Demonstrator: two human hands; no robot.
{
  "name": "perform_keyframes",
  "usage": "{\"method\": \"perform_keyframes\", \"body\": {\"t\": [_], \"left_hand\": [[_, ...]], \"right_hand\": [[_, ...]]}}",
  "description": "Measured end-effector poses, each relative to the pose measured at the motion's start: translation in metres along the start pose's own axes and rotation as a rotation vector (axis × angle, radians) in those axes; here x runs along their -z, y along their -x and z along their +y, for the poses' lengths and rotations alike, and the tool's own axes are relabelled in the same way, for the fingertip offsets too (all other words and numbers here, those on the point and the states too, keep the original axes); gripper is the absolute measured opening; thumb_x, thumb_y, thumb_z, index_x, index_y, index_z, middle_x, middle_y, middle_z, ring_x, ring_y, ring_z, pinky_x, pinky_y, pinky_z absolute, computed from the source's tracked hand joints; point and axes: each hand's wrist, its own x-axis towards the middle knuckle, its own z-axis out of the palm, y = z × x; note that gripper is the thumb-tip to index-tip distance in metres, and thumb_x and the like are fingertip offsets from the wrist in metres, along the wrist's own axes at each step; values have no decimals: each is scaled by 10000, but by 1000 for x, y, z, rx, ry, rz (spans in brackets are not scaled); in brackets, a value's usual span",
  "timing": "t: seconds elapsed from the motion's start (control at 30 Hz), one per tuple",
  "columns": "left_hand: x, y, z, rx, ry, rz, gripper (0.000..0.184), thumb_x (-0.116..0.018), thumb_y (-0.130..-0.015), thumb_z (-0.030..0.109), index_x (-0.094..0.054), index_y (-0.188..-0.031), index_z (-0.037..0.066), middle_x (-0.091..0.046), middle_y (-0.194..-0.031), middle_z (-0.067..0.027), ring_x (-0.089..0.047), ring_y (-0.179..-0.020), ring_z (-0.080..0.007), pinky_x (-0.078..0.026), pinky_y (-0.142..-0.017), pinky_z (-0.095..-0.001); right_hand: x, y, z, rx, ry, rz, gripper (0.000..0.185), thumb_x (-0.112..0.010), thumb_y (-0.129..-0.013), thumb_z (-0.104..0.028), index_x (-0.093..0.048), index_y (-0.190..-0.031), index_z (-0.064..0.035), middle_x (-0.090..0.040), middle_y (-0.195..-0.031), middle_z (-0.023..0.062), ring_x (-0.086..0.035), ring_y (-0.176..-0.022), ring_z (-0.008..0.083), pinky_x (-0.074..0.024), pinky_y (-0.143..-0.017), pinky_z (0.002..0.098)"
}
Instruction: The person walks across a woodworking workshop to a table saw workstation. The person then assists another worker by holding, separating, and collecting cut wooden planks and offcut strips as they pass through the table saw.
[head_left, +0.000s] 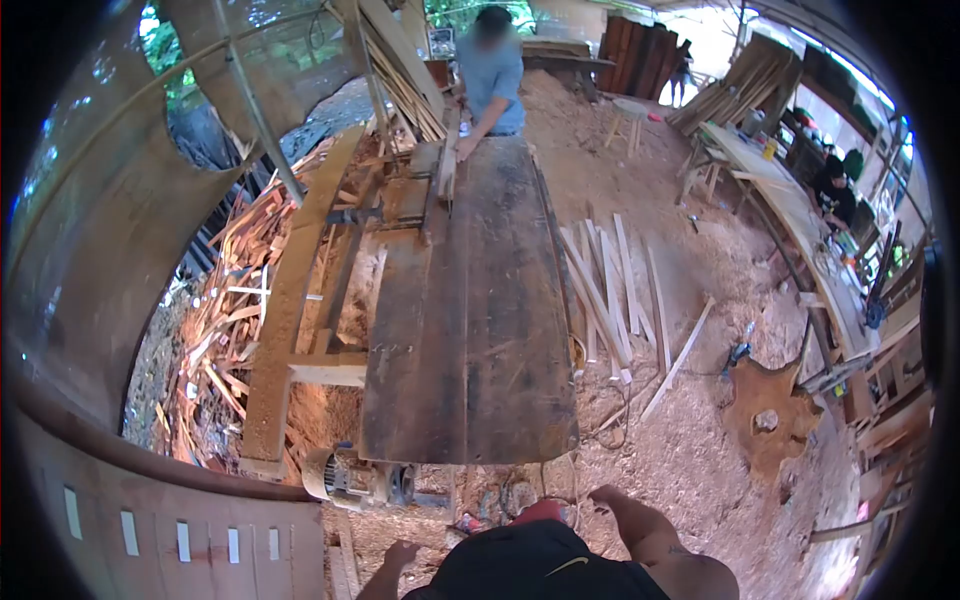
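My left hand (403, 554) hangs low at my left side, holding nothing, its fingers loosely apart. It is nearest to the electric motor (335, 477) mounted at the near end of the saw bench. My right hand (605, 497) is out at my right side, also with nothing in it, fingers loose. Ahead of me lies the dark wooden tabletop (480, 330) of the bench, apart from both hands. At its far end a co-worker (490, 80) in a blue shirt bends over a narrow wood piece (449, 155), hands on or close to it.
A long plank (290, 320) runs along the bench's left side, beside a heap of offcuts (230, 340). Loose wood strips (612, 290) lie on the sawdust floor at right, near a cut wood slab (768, 412). Farther right, another person (832, 195) is by a long worktable (775, 200).
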Motion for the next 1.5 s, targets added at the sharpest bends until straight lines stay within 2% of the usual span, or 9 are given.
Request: {"method": "perform_keyframes", "body": {"t": [0.1,0.13,0.3,0.53,0.73,0.83,1.03,1.3,1.5], "left_hand": [[1,-28,-28,-3,-56,3,545,-623,-800,560,-662,-1080,94,-710,-908,-99,-678,-870,-274,-508,-845,-380],[2,-31,-32,-14,-67,46,540,-623,-802,556,-661,-1071,90,-710,-884,-97,-680,-843,-273,-512,-834,-377],[22,-5,-30,-31,51,65,537,-639,-798,541,-651,-1066,77,-703,-948,-130,-677,-902,-274,-509,-851,-373],[42,33,-22,-115,-21,154,517,-638,-811,512,-646,-1090,78,-695,-1027,-140,-658,-996,-271,-498,-885,-385],[41,30,-12,-297,82,259,439,-632,-842,434,-643,-1123,96,-701,-1008,-133,-667,-967,-295,-514,-861,-391],[60,43,32,-334,175,306,383,-642,-846,387,-657,-1103,104,-702,-986,-139,-675,-935,-295,-522,-835,-394],[110,35,126,-527,238,483,285,-658,-839,295,-681,-1026,80,-699,-901,-157,-688,-827,-285,-537,-747,-383],[185,-8,266,-735,245,554,265,-620,-866,238,-667,-1038,42,-688,-944,-168,-676,-842,-305,-530,-741,-404],[243,-36,376,-828,-86,677,261,-637,-843,171,-605,-1059,27,-618,-922,-162,-615,-830,-358,-509,-753,-436]], "right_hand": [[-4,-16,-23,135,17,48,369,-676,-819,-394,-718,-1003,-76,-712,-878,134,-699,-747,270,-572,-669,410],[-10,-52,-23,223,142,85,314,-583,-890,-251,-641,-1052,12,-677,-914,147,-704,-754,267,-584,-573,404],[-30,-69,-61,727,460,85,304,-604,-871,-251,-649,-1026,6,-680,-901,148,-692,-732,260,-576,-597,404],[-63,109,-156,499,93,344,314,-639,-816,-256,-643,-1011,-10,-693,-841,142,-691,-735,222,-562,-689,358],[-63,74,-179,714,-57,472,312,-594,-840,-331,-669,-1013,-83,-693,-809,180,-696,-815,309,-543,-740,395],[-48,111,-219,808,63,662,308,-643,-836,-281,-645,-1024,-38,-696,-823,134,-696,-714,202,-547,-652,345],[-18,83,-286,760,-234,401,311,-642,-853,-263,-638,-1076,-47,-700,-789,119,-698,-744,187,-541,-669,320],[17,11,-341,850,-103,470,342,-626,-855,-302,-641,-1089,-52,-708,-862,137,-708,-818,219,-545,-708,334],[44,25,-381,784,-147,362,365,-621,-848,-316,-636,-1110,-62,-708,-908,145,-703,-857,237,-540,-742,338]]}}
